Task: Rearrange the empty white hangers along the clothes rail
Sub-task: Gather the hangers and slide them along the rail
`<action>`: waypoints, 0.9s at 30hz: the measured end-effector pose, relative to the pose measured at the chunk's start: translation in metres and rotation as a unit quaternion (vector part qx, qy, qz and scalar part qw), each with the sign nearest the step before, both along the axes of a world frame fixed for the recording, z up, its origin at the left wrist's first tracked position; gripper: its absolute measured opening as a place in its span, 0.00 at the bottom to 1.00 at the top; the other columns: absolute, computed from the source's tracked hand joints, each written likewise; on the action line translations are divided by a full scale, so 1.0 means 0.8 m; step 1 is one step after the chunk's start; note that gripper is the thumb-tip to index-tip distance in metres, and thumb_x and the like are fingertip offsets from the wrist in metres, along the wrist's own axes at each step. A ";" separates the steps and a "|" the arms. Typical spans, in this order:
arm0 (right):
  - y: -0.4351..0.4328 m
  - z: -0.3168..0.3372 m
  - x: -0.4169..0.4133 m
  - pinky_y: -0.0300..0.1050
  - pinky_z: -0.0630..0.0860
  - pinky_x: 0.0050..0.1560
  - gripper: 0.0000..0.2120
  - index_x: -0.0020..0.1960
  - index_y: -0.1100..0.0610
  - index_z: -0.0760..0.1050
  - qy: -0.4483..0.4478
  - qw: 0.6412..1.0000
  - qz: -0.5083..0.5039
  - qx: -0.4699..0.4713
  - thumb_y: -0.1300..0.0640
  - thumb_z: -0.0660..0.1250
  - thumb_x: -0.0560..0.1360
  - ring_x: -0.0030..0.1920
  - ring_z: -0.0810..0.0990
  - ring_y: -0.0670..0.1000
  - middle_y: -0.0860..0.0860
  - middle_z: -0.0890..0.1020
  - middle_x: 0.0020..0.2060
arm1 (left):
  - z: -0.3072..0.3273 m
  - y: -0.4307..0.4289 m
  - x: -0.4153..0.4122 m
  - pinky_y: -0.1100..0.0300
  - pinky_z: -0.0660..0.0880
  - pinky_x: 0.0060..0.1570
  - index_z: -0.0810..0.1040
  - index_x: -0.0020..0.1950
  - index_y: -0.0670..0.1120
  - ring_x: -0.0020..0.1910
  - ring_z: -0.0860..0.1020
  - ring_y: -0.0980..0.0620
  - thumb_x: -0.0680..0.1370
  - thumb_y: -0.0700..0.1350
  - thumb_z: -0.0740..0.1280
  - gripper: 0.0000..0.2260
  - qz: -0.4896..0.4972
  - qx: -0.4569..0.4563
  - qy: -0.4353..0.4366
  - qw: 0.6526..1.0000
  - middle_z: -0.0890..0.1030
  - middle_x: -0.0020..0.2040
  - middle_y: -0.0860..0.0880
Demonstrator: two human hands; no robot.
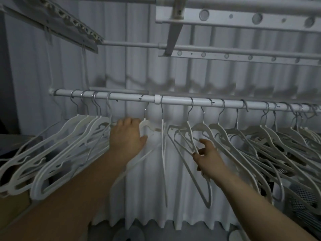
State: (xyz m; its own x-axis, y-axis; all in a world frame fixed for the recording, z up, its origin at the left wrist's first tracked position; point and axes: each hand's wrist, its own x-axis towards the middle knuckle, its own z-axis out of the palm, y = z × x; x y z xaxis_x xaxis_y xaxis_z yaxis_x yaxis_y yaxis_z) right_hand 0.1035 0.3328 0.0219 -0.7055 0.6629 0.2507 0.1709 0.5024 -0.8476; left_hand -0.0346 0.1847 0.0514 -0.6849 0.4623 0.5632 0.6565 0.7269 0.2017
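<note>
A white clothes rail [132, 97] runs across the view with several empty white hangers hooked on it. A tight group of hangers [73, 136] hangs at the left, and a longer spread of hangers [260, 136] fills the right. My left hand [127, 136] grips the shoulder of a hanger [145, 124] near the rail's middle. My right hand [207, 159] pinches the lower bar of another hanger [185, 134] just right of the rail's joint. A thin hanger [163, 145] hangs edge-on between my hands.
A white pleated curtain [173, 197] hangs behind the rail. Above are more white rails and a perforated drying rack [243, 18]. A folded rack arm [52, 23] slants at the upper left. A mesh basket [302, 202] sits at the lower right.
</note>
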 end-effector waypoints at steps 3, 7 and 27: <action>0.001 0.000 -0.005 0.40 0.67 0.31 0.25 0.73 0.58 0.55 0.017 1.000 -0.006 0.002 0.61 0.58 0.78 0.31 0.70 0.49 0.46 0.68 0.33 | -0.016 -0.018 -0.001 0.52 0.71 0.58 0.63 0.68 0.46 0.62 0.73 0.42 0.74 0.50 0.65 0.25 -0.030 0.000 -0.154 0.988 0.73 0.64 0.43; -0.008 0.004 -0.009 0.43 0.74 0.44 0.30 0.74 0.58 0.52 0.003 1.000 -0.002 0.024 0.54 0.61 0.77 0.45 0.75 0.51 0.52 0.76 0.54 | -0.038 -0.035 -0.004 0.59 0.74 0.30 0.66 0.63 0.42 0.38 0.81 0.43 0.78 0.43 0.57 0.14 -0.036 -0.016 -0.253 0.967 0.79 0.54 0.38; -0.017 0.008 -0.006 0.46 0.65 0.64 0.24 0.68 0.59 0.67 0.028 0.973 -0.056 0.224 0.62 0.65 0.73 0.65 0.70 0.56 0.57 0.73 0.64 | -0.043 -0.046 -0.052 0.51 0.77 0.46 0.73 0.48 0.39 0.43 0.81 0.41 0.76 0.35 0.61 0.04 0.019 0.002 -0.277 0.961 0.82 0.48 0.39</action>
State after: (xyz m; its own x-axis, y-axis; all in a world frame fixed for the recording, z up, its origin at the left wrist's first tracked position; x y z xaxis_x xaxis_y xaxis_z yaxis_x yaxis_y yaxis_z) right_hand 0.0984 0.3194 0.0280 -0.6126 0.5493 0.5683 0.2048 0.8048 -0.5571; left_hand -0.0762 0.1480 0.0174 -0.8963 0.4298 0.1092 0.4209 0.7469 0.5147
